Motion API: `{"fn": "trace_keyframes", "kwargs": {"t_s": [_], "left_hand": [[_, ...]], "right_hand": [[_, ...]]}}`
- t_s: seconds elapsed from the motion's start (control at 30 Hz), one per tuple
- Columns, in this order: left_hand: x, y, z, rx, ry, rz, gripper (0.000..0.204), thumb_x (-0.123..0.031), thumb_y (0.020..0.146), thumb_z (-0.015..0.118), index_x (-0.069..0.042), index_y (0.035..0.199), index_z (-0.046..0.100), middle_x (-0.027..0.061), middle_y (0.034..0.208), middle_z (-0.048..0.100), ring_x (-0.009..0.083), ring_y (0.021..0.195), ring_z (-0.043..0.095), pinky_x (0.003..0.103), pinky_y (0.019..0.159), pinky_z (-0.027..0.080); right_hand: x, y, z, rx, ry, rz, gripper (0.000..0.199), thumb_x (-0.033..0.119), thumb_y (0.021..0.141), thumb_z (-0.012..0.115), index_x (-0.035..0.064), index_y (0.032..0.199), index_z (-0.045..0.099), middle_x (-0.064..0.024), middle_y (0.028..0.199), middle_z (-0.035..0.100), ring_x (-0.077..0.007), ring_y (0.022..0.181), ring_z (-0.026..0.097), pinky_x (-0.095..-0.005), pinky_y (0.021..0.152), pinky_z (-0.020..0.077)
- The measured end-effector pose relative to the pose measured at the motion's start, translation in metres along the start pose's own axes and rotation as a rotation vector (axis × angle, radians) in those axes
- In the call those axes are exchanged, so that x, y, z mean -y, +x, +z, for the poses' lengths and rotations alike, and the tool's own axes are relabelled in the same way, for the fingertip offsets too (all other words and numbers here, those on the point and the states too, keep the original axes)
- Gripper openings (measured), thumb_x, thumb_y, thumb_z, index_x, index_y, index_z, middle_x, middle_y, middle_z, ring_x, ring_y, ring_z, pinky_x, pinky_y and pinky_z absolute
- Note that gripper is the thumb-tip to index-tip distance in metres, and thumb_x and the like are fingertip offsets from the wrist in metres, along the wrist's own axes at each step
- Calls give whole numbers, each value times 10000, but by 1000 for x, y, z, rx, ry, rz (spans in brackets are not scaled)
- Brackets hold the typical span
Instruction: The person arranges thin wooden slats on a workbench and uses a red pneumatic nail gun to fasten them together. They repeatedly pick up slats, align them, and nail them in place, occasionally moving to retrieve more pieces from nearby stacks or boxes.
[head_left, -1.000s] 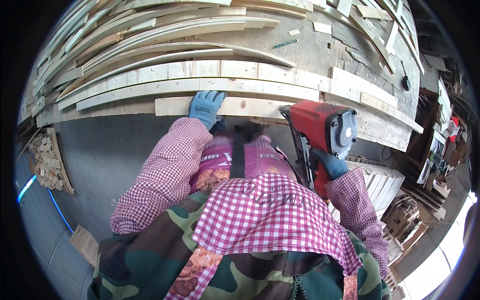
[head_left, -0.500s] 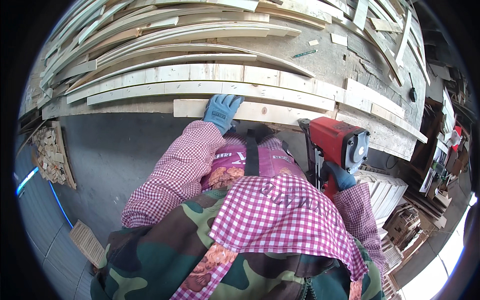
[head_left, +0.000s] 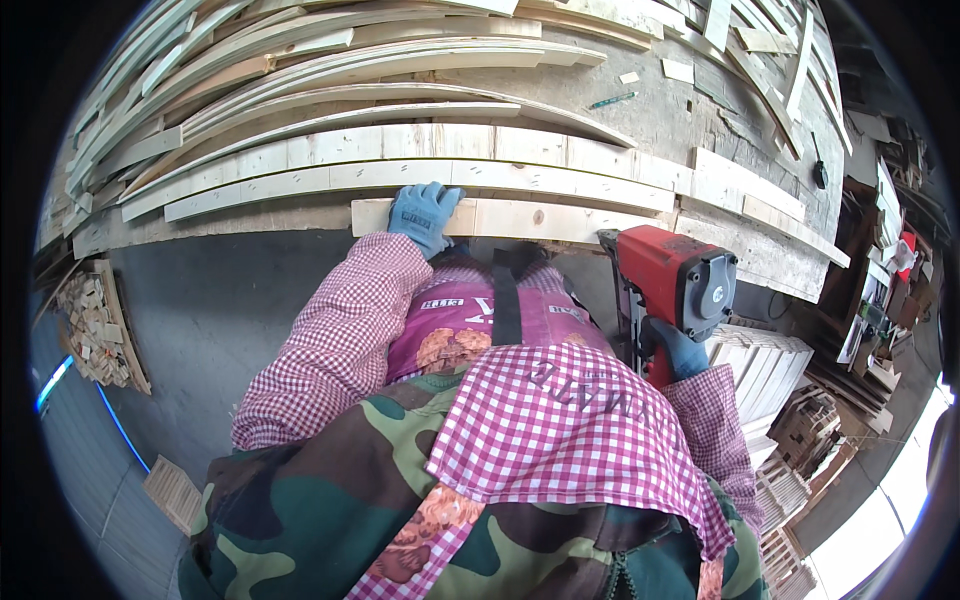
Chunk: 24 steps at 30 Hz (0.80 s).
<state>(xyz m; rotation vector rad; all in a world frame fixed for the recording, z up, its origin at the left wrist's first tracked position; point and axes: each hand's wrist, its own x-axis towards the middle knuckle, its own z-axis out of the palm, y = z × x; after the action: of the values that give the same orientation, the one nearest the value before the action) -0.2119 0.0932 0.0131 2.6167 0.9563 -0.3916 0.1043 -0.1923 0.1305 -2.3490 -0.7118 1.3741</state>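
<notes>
My left hand (head_left: 424,216), in a blue work glove, is wrapped over the left part of a short pale wooden board (head_left: 505,217) at the bench's near edge. My right hand (head_left: 681,350), also gloved, grips the handle of a red and black nail gun (head_left: 668,272). The gun's nose sits at the right part of that board; whether it presses on the wood I cannot tell. Just beyond lies a long strip (head_left: 400,174) with small pencil marks, and a second long strip (head_left: 420,143) runs behind it.
Long wooden slats (head_left: 330,62) are heaped across the far left of the workbench (head_left: 610,65). A green pencil (head_left: 613,100) and offcuts lie farther back. Short boards (head_left: 775,208) rest at the right. A bin of wood scraps (head_left: 98,325) stands lower left, and stacked slatted wood (head_left: 765,370) stands right.
My left hand has slid a little left along the near board, closer to its end. My right hand and the nail gun have stayed nearly in place.
</notes>
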Motion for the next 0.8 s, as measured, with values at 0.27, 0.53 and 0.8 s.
{"fn": "trace_keyframes", "kwargs": {"t_s": [0.27,0.53,0.8], "left_hand": [[3,0,1,-24,-55,24,790,-364,539,834,-182,1232,501,54,1058,504,240,1030,504,405,924,376],[3,1,2,-37,-73,24,780,-357,540,837,-185,1224,502,50,1053,513,232,1020,514,398,914,377],[3,-2,0,7,-69,19,755,-392,622,802,-163,1268,486,57,1112,503,228,1070,497,400,919,380]], "right_hand": [[30,19,51,-130,-369,-649,383,241,822,696,26,1120,587,-82,897,655,-199,753,629,-311,687,508],[44,30,64,-87,-373,-638,286,188,839,634,30,1074,590,-78,816,637,-184,683,612,-309,599,492],[10,27,58,74,-242,-323,371,264,836,635,73,1144,559,-96,1026,574,-243,932,531,-352,803,423]]}}
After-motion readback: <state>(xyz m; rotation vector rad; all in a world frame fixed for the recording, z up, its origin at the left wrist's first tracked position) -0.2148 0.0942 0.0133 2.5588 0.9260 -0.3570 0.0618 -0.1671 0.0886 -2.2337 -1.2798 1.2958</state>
